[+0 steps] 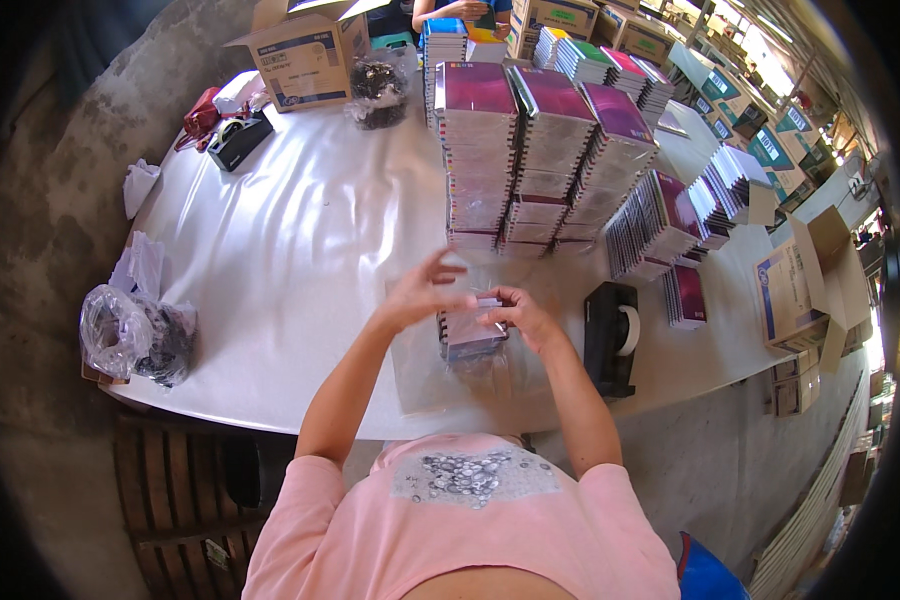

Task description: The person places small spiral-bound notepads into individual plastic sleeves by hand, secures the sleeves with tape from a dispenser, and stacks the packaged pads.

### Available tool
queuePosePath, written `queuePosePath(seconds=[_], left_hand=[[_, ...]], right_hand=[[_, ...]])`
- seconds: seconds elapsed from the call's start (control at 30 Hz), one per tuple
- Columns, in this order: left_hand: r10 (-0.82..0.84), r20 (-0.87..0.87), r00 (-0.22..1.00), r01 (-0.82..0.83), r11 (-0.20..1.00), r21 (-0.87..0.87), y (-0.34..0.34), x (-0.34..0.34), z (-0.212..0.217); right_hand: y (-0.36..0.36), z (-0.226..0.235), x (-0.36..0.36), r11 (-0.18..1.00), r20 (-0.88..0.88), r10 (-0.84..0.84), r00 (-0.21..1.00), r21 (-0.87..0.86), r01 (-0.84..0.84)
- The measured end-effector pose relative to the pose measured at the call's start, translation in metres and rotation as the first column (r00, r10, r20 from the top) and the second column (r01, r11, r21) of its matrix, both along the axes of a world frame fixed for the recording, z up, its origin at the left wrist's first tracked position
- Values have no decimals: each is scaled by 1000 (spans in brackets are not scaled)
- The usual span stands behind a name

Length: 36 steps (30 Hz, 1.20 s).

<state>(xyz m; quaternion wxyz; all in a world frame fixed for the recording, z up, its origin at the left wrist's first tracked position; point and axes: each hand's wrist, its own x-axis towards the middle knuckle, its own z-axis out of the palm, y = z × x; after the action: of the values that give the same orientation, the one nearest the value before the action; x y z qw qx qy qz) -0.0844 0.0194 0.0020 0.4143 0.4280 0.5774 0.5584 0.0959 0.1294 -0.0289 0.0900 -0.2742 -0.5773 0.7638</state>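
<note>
A small spiral-bound notebook bundle [473, 347] lies before me on a sheet of clear plastic film [410, 385]. My left hand [418, 298] hovers over its upper left, fingers apart, holding nothing I can see. At the bundle's upper right, my right hand [520, 314] has its thumb and fingertips closed on a pale, shiny fold of the film. How many notebooks make up the bundle cannot be told. Just right of that hand stands a black tape dispenser [610, 345] with a roll of clear tape.
Tall stacks of wrapped maroon notebooks [478, 150] rise beyond my hands. Shorter stacks [660, 225] stand to the right, near an open carton [805, 285]. A plastic bag [135, 335] sits at the left edge. Farther back are another dispenser [240, 140], a carton [310, 65] and a person's arm [450, 12].
</note>
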Motion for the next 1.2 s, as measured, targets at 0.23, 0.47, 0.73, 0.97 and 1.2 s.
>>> queuePosePath(seconds=[0.23,0.47,0.73,0.97,1.2], left_hand=[[84,-103,991,-99,984,-151,-12,16,-30],[197,-765,613,-92,980,178,-23,37,-8],[91,-857,507,-1,995,105,-54,48,-6],[315,-930,189,16,946,324,-62,55,-38],[340,-918,206,49,933,357,-60,63,-42]], right_hand=[[-3,2,3,989,42,-54,998,137,47],[-18,23,1,671,-43,-94,995,735,95],[-59,47,8,-49,121,-324,938,988,-145],[-66,72,69,365,253,-238,938,918,-155],[-41,3,223,481,292,-847,444,777,406]])
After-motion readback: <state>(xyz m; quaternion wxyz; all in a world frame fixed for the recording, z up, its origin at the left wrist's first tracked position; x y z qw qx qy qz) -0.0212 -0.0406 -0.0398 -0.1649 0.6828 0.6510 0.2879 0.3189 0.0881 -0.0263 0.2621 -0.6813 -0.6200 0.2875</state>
